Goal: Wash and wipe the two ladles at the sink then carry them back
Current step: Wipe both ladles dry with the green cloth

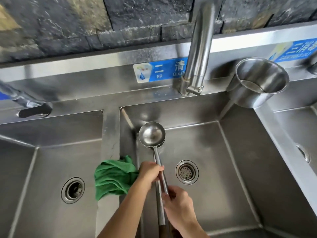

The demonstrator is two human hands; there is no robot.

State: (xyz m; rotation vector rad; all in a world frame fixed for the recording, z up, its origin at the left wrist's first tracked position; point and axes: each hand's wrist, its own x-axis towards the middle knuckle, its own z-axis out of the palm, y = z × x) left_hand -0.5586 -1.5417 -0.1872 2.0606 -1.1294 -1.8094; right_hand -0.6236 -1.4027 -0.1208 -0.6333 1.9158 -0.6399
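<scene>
Two steel ladles are stacked together over the middle sink basin. The top ladle's bowl faces up, and the rim of the second ladle peeks out beneath it. Their long handles run down toward me, ending in dark grips at the bottom edge. My left hand grips both handles higher up. My right hand holds them lower down. A green cloth lies crumpled on the divider between the left and middle basins, beside my left wrist.
The tap stands behind the middle basin; no water is visible running from it. A steel pot sits on the ledge at the back right. Drains sit in the middle and left basins. A third basin lies at the right.
</scene>
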